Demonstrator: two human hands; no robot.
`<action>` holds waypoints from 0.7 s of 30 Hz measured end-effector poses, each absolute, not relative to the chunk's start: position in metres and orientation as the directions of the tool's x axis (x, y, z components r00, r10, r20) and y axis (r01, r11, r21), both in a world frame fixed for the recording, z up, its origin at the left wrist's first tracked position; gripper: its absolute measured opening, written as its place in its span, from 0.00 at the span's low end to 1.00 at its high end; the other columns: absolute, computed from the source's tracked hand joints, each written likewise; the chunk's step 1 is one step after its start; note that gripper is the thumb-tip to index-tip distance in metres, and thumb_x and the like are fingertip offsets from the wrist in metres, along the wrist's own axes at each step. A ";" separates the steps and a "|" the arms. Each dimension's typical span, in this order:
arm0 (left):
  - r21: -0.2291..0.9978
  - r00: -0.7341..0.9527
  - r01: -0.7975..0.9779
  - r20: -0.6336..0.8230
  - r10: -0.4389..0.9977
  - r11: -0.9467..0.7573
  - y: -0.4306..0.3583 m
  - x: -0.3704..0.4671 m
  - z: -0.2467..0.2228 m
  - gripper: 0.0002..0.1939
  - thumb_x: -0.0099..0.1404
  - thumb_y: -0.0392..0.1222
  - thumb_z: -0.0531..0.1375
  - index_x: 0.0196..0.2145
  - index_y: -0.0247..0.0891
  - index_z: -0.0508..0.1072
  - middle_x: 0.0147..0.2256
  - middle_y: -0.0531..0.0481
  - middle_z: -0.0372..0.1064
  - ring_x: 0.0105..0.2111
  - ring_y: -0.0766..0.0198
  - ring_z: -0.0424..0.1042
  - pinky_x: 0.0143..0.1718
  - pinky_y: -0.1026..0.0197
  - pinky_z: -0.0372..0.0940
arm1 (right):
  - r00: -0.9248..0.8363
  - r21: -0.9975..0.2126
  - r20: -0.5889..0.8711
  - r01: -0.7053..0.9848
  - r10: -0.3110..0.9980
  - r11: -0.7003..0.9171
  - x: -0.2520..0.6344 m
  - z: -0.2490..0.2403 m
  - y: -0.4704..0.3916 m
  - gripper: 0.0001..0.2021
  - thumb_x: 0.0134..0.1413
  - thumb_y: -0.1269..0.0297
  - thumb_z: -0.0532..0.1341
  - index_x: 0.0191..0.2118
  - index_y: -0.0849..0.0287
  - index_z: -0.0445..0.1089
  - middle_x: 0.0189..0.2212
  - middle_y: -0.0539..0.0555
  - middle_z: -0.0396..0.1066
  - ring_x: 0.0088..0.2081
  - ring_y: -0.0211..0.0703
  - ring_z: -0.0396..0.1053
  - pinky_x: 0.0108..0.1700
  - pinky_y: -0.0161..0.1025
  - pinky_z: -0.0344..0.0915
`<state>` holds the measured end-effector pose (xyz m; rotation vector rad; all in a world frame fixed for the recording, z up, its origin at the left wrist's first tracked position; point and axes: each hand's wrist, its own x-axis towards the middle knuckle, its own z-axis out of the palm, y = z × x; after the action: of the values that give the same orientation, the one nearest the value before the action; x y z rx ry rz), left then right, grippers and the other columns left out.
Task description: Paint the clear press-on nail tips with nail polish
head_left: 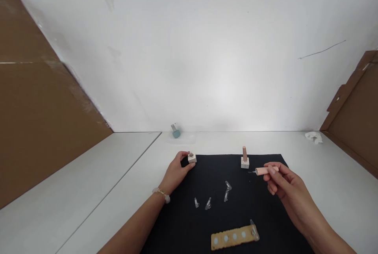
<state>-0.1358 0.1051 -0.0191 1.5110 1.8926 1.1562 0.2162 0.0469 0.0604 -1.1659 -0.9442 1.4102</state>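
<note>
My left hand (176,172) has its thumb and fingers around a small white square bottle (192,158), uncapped, at the back left edge of the black mat (183,230). Between the fingers of my right hand (286,183) is a pink brush cap (265,170), its thin brush pointing left. Just left of and behind that brush stands a capped white bottle (245,162) with a pinkish-brown cap. Several small clear clips (208,203) lie mid-mat. Nearer me is a tan strip (232,238) with several pale oval spots and a clear clip (254,231) at its right end.
A teal bottle (176,132) leans at the back by the white wall, near a clear flat piece (186,139). Crumpled white tissue (314,137) lies at the back right. Cardboard panels (47,100) stand at both sides of the white table (124,167).
</note>
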 end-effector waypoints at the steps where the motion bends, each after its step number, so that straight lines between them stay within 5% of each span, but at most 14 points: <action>1: 0.826 -0.314 0.562 0.153 0.937 0.053 0.102 -0.137 -0.017 0.16 0.69 0.42 0.67 0.52 0.37 0.74 0.54 0.42 0.75 0.55 0.48 0.75 0.56 0.42 0.70 | -0.003 -0.962 -0.163 -0.220 0.987 -0.160 0.216 0.061 0.047 0.26 0.40 0.38 0.77 0.36 0.56 0.79 0.27 0.49 0.71 0.25 0.34 0.58 0.30 0.35 0.59; 4: 0.827 -0.384 0.558 0.183 0.905 0.069 0.086 -0.136 -0.003 0.19 0.63 0.46 0.66 0.50 0.40 0.72 0.53 0.41 0.77 0.56 0.46 0.75 0.57 0.47 0.70 | -0.018 -0.968 -0.154 -0.199 0.988 -0.155 0.216 0.063 0.047 0.26 0.43 0.38 0.75 0.37 0.56 0.79 0.27 0.49 0.71 0.25 0.34 0.58 0.31 0.36 0.59; 8: 0.805 -0.432 0.589 0.239 0.870 0.071 0.051 -0.117 0.026 0.16 0.63 0.55 0.62 0.42 0.44 0.74 0.42 0.45 0.79 0.45 0.45 0.78 0.48 0.45 0.72 | -0.018 -0.970 -0.151 -0.187 0.988 -0.152 0.216 0.064 0.046 0.26 0.44 0.37 0.75 0.37 0.56 0.79 0.27 0.49 0.71 0.25 0.35 0.58 0.31 0.37 0.59; 12: 0.782 -0.251 0.622 0.252 0.935 -0.043 0.017 -0.073 0.043 0.10 0.62 0.53 0.62 0.29 0.46 0.74 0.32 0.52 0.76 0.36 0.53 0.76 0.40 0.54 0.70 | -0.018 -0.976 -0.138 -0.170 0.990 -0.140 0.217 0.064 0.045 0.25 0.46 0.37 0.74 0.38 0.55 0.79 0.28 0.49 0.72 0.25 0.35 0.58 0.32 0.37 0.58; 15: 0.788 -0.019 0.604 0.161 0.987 -0.118 0.001 -0.037 0.041 0.07 0.66 0.47 0.59 0.30 0.45 0.71 0.34 0.51 0.73 0.36 0.55 0.74 0.38 0.55 0.68 | -0.010 -0.980 -0.127 -0.152 0.992 -0.127 0.217 0.063 0.045 0.24 0.48 0.38 0.73 0.38 0.55 0.79 0.28 0.49 0.73 0.26 0.35 0.58 0.33 0.37 0.58; 21: 0.620 0.037 0.780 0.093 0.995 -0.087 -0.001 -0.008 0.030 0.10 0.60 0.38 0.66 0.38 0.44 0.70 0.46 0.45 0.72 0.46 0.45 0.70 0.48 0.44 0.66 | -0.015 -0.982 -0.111 -0.149 0.994 -0.112 0.217 0.064 0.045 0.24 0.49 0.38 0.72 0.38 0.56 0.78 0.28 0.49 0.72 0.25 0.36 0.58 0.33 0.38 0.58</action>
<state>-0.0075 -0.0011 0.0304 1.9211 1.7910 0.7249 0.2166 0.0448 0.0638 -1.1737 -1.0466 1.3633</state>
